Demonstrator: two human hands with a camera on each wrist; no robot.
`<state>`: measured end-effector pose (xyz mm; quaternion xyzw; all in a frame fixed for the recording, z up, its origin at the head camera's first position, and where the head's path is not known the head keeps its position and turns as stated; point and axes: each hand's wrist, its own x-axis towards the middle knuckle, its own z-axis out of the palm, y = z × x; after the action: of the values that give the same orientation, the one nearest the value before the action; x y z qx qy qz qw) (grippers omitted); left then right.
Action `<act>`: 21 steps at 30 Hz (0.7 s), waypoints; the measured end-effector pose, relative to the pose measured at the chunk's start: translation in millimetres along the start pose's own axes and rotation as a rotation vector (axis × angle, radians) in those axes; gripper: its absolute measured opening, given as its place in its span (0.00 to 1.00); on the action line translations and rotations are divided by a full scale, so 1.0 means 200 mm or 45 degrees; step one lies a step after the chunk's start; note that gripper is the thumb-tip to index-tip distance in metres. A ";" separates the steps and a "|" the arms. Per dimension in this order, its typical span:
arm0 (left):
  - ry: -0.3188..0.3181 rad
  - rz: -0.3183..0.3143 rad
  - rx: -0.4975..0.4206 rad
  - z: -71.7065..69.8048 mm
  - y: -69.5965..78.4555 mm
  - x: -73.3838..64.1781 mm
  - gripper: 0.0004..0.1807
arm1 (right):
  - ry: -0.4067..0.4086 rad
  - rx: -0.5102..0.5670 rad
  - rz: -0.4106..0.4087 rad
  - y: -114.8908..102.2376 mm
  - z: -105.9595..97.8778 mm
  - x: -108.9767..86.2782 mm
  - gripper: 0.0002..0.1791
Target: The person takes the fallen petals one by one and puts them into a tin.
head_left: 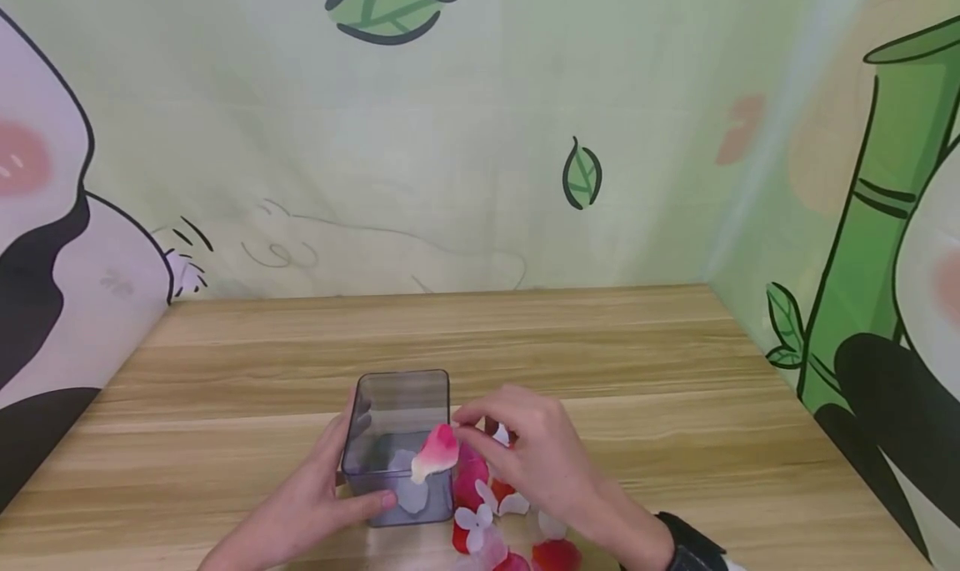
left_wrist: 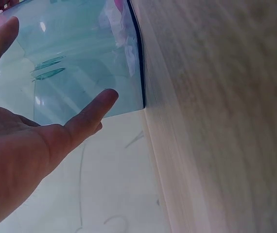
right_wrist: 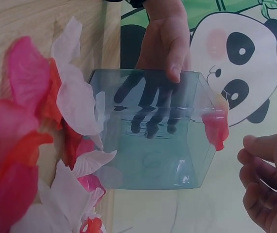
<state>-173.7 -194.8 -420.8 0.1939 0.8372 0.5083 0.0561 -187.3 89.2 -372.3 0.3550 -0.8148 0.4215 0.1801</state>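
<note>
A clear grey-tinted plastic box [head_left: 399,400] stands open side up on the table. My left hand [head_left: 315,488] grips it, thumb on the near wall and fingers along the outside of the far-left wall, visible through the plastic in the right wrist view. Pale petals [head_left: 411,496] lie inside. Over the box's mouth, a pink petal with a cream tip [head_left: 437,452] hangs at the right rim. My right hand [head_left: 536,454] is just right of it, thumb and index fingertips slightly apart from the petal [right_wrist: 215,128] in the right wrist view, the other fingers loosely curled.
Loose pink, red and white artificial petals [head_left: 472,475] lie in a heap right of the box, partly beneath my right hand. The wood-grain table [head_left: 600,346] reaches back to a printed cloth backdrop [head_left: 450,179] with panda and bamboo pictures.
</note>
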 end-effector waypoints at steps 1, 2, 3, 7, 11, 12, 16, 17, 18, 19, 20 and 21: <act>0.002 0.001 0.005 0.00 0.00 0.00 0.64 | -0.004 -0.003 0.006 0.00 0.00 0.00 0.08; 0.003 -0.003 0.007 0.00 0.00 0.00 0.64 | -0.007 -0.007 0.012 0.00 0.00 0.00 0.08; 0.001 -0.012 0.007 0.00 0.00 0.00 0.64 | -0.009 -0.015 0.005 0.00 0.00 0.00 0.07; 0.003 -0.056 0.015 0.00 0.00 0.00 0.65 | -0.049 -0.062 -0.035 0.01 -0.01 0.00 0.05; 0.003 -0.050 0.005 0.00 0.00 0.00 0.64 | -0.153 -0.048 -0.114 0.02 -0.03 -0.01 0.10; 0.002 -0.046 0.002 0.00 0.00 0.00 0.64 | -0.187 -0.034 -0.137 0.02 -0.03 -0.01 0.10; 0.001 -0.044 0.022 0.00 0.01 0.00 0.64 | -0.304 -0.020 -0.209 0.02 -0.04 -0.01 0.07; -0.001 -0.051 0.027 0.00 0.01 0.00 0.64 | -0.323 -0.021 -0.211 0.02 -0.04 -0.01 0.06; -0.003 -0.057 0.031 0.00 0.01 0.00 0.64 | -0.337 -0.022 -0.212 0.02 -0.04 -0.01 0.06; -0.001 -0.065 0.036 0.00 0.01 0.00 0.64 | -0.346 -0.021 -0.204 0.01 -0.03 -0.01 0.06; 0.001 -0.073 0.040 0.00 0.01 0.00 0.64 | -0.351 -0.023 -0.199 0.01 -0.03 -0.02 0.06; 0.003 -0.076 0.041 0.00 0.01 0.00 0.64 | -0.355 -0.013 -0.184 0.01 -0.03 -0.02 0.07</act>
<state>-173.6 -193.8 -419.6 0.1692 0.8507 0.4932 0.0671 -186.3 97.0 -372.7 0.4668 -0.8064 0.3499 0.0968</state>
